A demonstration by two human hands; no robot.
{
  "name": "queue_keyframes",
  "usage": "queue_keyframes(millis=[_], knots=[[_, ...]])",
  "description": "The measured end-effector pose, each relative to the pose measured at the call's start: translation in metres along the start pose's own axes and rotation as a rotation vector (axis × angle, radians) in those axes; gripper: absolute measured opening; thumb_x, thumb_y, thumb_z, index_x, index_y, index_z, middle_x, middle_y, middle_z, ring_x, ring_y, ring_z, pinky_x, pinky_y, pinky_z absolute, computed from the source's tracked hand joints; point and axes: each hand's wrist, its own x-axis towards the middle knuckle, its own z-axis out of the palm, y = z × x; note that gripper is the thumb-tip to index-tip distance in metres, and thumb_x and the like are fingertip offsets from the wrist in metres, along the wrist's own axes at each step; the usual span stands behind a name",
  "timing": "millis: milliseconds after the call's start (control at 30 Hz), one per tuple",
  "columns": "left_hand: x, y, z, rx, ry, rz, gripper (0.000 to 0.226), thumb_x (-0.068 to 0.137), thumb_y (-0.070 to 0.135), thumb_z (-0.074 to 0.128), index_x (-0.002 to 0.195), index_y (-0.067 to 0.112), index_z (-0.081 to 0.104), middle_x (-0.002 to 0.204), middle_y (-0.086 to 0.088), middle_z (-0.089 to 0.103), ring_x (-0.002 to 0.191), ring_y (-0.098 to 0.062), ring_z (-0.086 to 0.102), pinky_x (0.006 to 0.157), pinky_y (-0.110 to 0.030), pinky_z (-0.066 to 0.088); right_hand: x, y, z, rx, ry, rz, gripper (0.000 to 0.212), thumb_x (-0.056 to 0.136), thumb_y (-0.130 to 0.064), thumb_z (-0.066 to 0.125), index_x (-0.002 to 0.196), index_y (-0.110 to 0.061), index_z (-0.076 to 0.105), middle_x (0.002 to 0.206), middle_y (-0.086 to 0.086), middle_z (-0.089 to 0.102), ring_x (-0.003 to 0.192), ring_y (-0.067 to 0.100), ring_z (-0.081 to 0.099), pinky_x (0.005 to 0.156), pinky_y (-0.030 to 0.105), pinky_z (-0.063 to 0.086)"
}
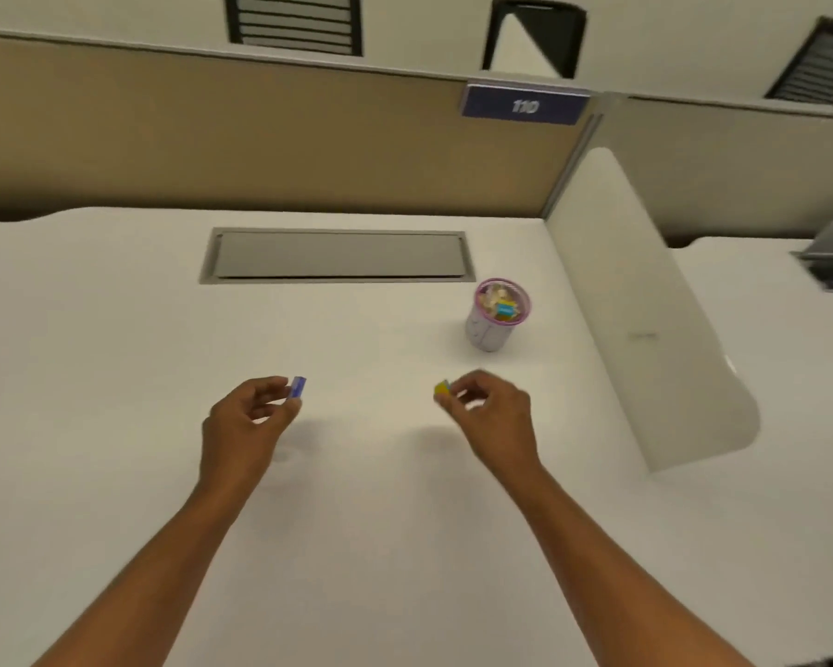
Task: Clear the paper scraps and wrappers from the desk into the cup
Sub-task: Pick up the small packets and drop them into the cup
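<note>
Blue scrap (298,387) and yellow scrap (442,388) pinched above desk (116,353), upright pink-rimmed cup (493,324) holding wrappers

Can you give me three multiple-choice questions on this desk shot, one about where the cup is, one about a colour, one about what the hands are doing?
1. Where does the cup stand?
A. Beyond the right hand, near the white divider
B. Beside the left hand
C. On the grey cable hatch

2. What colour is the scrap that the left hand pinches?
A. Red
B. Blue
C. White

3. What state is the right hand in?
A. Flat on the desk
B. Inside the cup
C. Pinching a yellow scrap above the desk

Answers: 1 A, the cup stands on the desk between the right hand and the divider. 2 B, the piece at the left fingertips is blue. 3 C, a yellow piece shows between the curled right fingers.
</note>
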Motion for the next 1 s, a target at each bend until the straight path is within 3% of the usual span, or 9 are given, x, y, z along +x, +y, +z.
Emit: queue_keyframes(millis=[67, 167, 367, 533, 700, 767, 833, 933, 1000], knots=[[0.003, 0.011, 0.018, -0.003, -0.039, 0.009, 0.017, 0.089, 0.026, 0.082, 0.103, 0.033, 0.076, 0.103, 0.017, 0.079, 0.086, 0.001, 0.072, 0.076, -0.023, 0.049, 0.037, 0.0, -0.03, -0.017, 0.13, -0.029, 0.017, 0.079, -0.03, 0.086, 0.079, -0.018, 0.074, 0.074, -0.007, 0.074, 0.068, 0.002, 0.069, 0.065, 0.015, 0.05], [0.005, 0.029, 0.052, -0.007, -0.099, 0.036, 0.015, 0.089, 0.024, 0.082, 0.101, 0.032, 0.077, 0.104, 0.015, 0.079, 0.094, -0.01, 0.074, 0.083, -0.029, 0.053, 0.087, 0.002, -0.059, -0.066, 0.199, -0.088, 0.012, 0.08, -0.031, 0.083, 0.085, -0.022, 0.076, 0.078, -0.008, 0.074, 0.072, 0.006, 0.069, 0.073, 0.022, 0.055], [0.011, 0.066, 0.112, 0.041, -0.177, 0.124, 0.014, 0.09, 0.027, 0.081, 0.104, 0.029, 0.077, 0.106, 0.015, 0.078, 0.091, 0.003, 0.071, 0.075, -0.018, 0.047, 0.156, 0.024, -0.063, -0.301, 0.118, -0.142, 0.015, 0.086, -0.031, 0.077, 0.097, -0.021, 0.074, 0.098, -0.003, 0.075, 0.091, 0.015, 0.068, 0.08, 0.034, 0.058], [0.016, 0.085, 0.143, 0.098, -0.201, 0.182, 0.014, 0.091, 0.024, 0.08, 0.104, 0.027, 0.077, 0.104, 0.015, 0.078, 0.089, 0.004, 0.071, 0.066, -0.002, 0.046, 0.176, 0.04, -0.055, -0.423, 0.059, -0.218, 0.019, 0.088, -0.033, 0.074, 0.102, -0.02, 0.076, 0.098, 0.003, 0.074, 0.096, 0.021, 0.063, 0.082, 0.037, 0.055], [0.021, 0.099, 0.165, 0.156, -0.234, 0.244, 0.016, 0.092, 0.022, 0.08, 0.108, 0.024, 0.077, 0.105, 0.013, 0.078, 0.088, 0.001, 0.072, 0.068, -0.003, 0.049, 0.18, 0.051, -0.054, -0.574, 0.057, -0.427, 0.029, 0.101, -0.034, 0.057, 0.104, -0.015, 0.078, 0.114, -0.001, 0.071, 0.101, 0.023, 0.056, 0.084, 0.04, 0.056], [0.025, 0.107, 0.177, 0.194, -0.257, 0.283, 0.018, 0.092, 0.024, 0.079, 0.11, 0.023, 0.077, 0.105, 0.012, 0.078, 0.088, -0.003, 0.073, 0.068, -0.005, 0.051, 0.178, 0.054, -0.053, -0.457, 0.038, -0.351, 0.031, 0.104, -0.035, 0.05, 0.105, -0.015, 0.074, 0.122, -0.004, 0.058, 0.108, 0.022, 0.055, 0.085, 0.04, 0.058], [0.032, 0.118, 0.193, 0.234, -0.286, 0.341, 0.018, 0.092, 0.024, 0.079, 0.11, 0.022, 0.077, 0.104, 0.012, 0.078, 0.086, -0.003, 0.073, 0.069, -0.007, 0.051, 0.175, 0.053, -0.055, -0.239, 0.038, -0.256, 0.021, 0.104, -0.035, 0.048, 0.099, -0.026, 0.066, 0.116, -0.006, 0.047, 0.106, 0.021, 0.06, 0.082, 0.04, 0.061], [0.046, 0.136, 0.219, 0.318, -0.305, 0.469, 0.017, 0.091, 0.023, 0.08, 0.108, 0.021, 0.078, 0.103, 0.011, 0.079, 0.079, 0.0, 0.071, 0.066, -0.002, 0.046, 0.157, 0.052, -0.061, 0.014, 0.169, -0.184, 0.025, 0.105, -0.034, 0.042, 0.102, -0.032, 0.066, 0.111, -0.002, 0.047, 0.098, 0.016, 0.065, 0.077, 0.034, 0.06], [0.056, 0.143, 0.235, 0.4, -0.29, 0.546, 0.018, 0.091, 0.023, 0.08, 0.108, 0.017, 0.079, 0.104, 0.006, 0.078, 0.08, -0.005, 0.071, 0.064, -0.004, 0.043, 0.131, 0.055, -0.062, 0.078, 0.286, -0.165, 0.03, 0.104, -0.033, 0.04, 0.102, -0.028, 0.069, 0.108, -0.003, 0.049, 0.094, 0.007, 0.061, 0.077, 0.022, 0.049]])
